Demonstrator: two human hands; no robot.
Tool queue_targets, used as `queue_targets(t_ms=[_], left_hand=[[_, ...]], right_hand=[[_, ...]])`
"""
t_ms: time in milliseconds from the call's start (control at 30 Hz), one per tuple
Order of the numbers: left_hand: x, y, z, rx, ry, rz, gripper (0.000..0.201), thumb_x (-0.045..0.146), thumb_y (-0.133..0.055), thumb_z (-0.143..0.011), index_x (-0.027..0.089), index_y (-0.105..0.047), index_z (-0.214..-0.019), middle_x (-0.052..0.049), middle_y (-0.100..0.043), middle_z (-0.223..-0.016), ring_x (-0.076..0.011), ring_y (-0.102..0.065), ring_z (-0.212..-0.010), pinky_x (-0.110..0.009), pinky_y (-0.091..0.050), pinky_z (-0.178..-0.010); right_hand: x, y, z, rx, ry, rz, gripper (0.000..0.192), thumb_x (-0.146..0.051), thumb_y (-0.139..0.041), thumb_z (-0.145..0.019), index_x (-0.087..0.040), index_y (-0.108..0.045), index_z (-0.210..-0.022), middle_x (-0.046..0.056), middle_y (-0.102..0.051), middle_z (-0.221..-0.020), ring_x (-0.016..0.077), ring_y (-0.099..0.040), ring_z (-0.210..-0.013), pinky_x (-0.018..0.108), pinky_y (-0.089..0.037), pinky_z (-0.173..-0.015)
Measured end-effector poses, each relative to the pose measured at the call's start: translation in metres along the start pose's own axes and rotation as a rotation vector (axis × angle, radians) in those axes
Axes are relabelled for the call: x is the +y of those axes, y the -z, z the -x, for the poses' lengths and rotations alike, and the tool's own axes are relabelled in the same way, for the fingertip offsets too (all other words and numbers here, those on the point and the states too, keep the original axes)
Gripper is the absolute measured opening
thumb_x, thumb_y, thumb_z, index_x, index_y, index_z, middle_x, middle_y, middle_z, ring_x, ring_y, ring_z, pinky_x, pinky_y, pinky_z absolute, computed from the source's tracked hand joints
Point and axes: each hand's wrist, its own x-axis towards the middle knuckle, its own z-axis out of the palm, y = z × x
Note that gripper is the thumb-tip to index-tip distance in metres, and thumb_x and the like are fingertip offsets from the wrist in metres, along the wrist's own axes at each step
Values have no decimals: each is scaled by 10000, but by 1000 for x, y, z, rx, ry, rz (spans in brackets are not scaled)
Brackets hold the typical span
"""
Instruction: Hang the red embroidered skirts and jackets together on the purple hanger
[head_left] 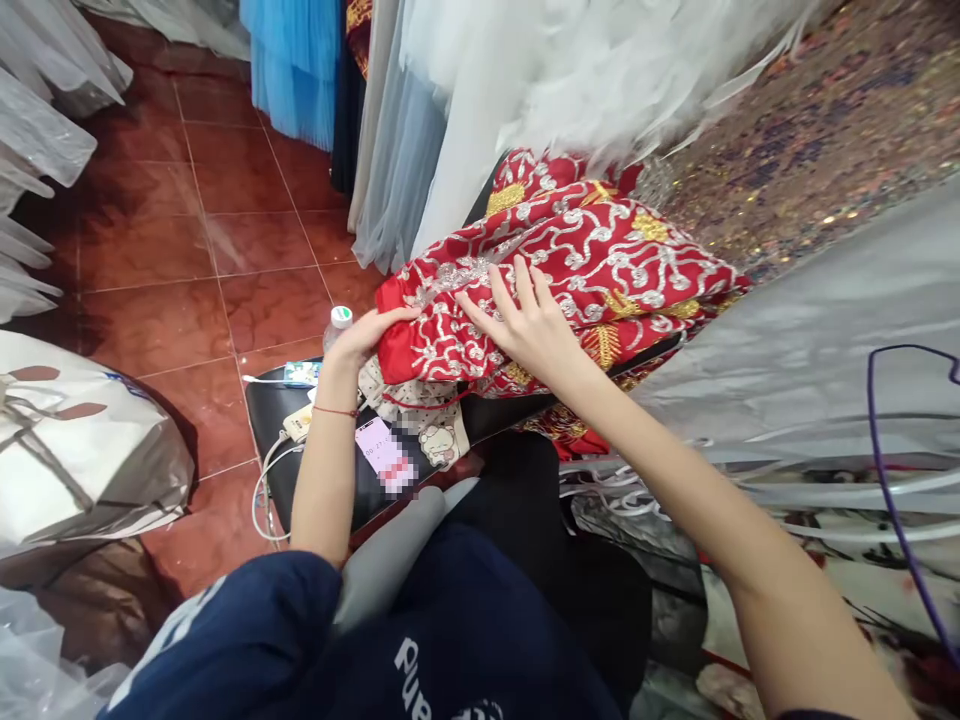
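Observation:
A folded red garment [600, 260] with silver and gold embroidery lies on a black stool [274, 410] in front of me. My left hand [366, 335] grips the garment's left edge, thumb on top. My right hand [525, 320] rests flat on the cloth, fingers spread, pressing it down. Under the red garment lies a cream printed cloth [431, 425]. A phone [384, 455] with a lit screen sits on the stool by my left wrist.
A plastic bottle [336, 325] and a white charger cable [266, 480] are at the stool's left. Hanging dresses, blue [292, 70] and white [525, 80], fill the back. Plastic-wrapped garments [810, 350] lie right; a silver bag [75, 450] sits left on the red tiled floor [187, 250].

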Motion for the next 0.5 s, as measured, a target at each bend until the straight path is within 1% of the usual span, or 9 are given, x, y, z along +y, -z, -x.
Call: queue_targets(t_ms=[33,67,133,167,200,267,367,433,500], left_hand=[[13,5,-2,-36,-4,-55,409,350,-839,-602,173,-707,-946,-65,-772,-881,-227,-724,-851,-340,-587,-827],[25,8,-4,-47,3,-125,412,313,-857,-556,175,-706,-914,-57,-769,-859,-222,-716,-810,-320,-577,-775],[45,10,-7,7,31,-270,372,290,-847,-533,177,-697,-854,-47,-758,-804,-214,-689,-738,-289,-537,-667],[50,7,-7,56,43,-318,332,292,-825,-545,178,-687,-824,-40,-748,-776,-208,-674,-712,-278,-514,-632],[51,3,-8,106,41,-333,288,295,-795,-567,181,-676,-803,-29,-737,-756,-199,-660,-698,-269,-498,-617],[46,-7,-8,175,28,-278,207,297,-722,-619,189,-651,-780,-7,-713,-726,-185,-644,-696,-263,-497,-630],[39,-16,-5,210,20,-157,150,293,-637,-660,194,-617,-771,3,-689,-699,-180,-638,-700,-276,-522,-665],[46,-14,5,276,-57,-158,148,311,-612,-688,193,-611,-777,-3,-686,-711,-182,-646,-716,-285,-540,-683],[62,-9,23,369,-190,-199,183,354,-603,-733,191,-626,-812,-6,-692,-760,-186,-666,-770,-287,-562,-716]], right_hand=[[-1,1,-1,2,-8,17,705,-72,-478,-924,-255,-319,-1587,181,-421,-1582,452,-352,-1473,775,-308,-1100],[-3,3,-3,4,-16,31,685,-66,-458,-933,-245,-331,-1582,188,-434,-1572,447,-365,-1468,763,-322,-1100],[-5,4,-5,7,-27,45,657,-61,-417,-951,-231,-337,-1580,197,-447,-1561,434,-387,-1460,744,-343,-1101],[-6,4,-5,8,-30,45,648,-61,-400,-959,-231,-335,-1581,196,-443,-1563,428,-393,-1458,735,-347,-1104],[-7,4,-6,9,-31,45,638,-63,-386,-966,-231,-337,-1580,194,-435,-1568,422,-397,-1457,727,-347,-1110],[-7,3,-5,5,-27,46,617,-70,-376,-972,-222,-361,-1570,189,-427,-1575,417,-400,-1457,707,-348,-1124],[-4,8,-3,8,-17,63,613,-71,-402,-956,-200,-395,-1555,178,-474,-1548,402,-411,-1454,657,-369,-1141],[-1,19,1,64,-50,80,622,-71,-412,-941,-203,-407,-1549,161,-496,-1536,376,-412,-1458,629,-355,-1168],[6,36,7,179,-150,89,641,-97,-436,-924,-204,-393,-1555,150,-480,-1549,366,-394,-1469,642,-307,-1193]])
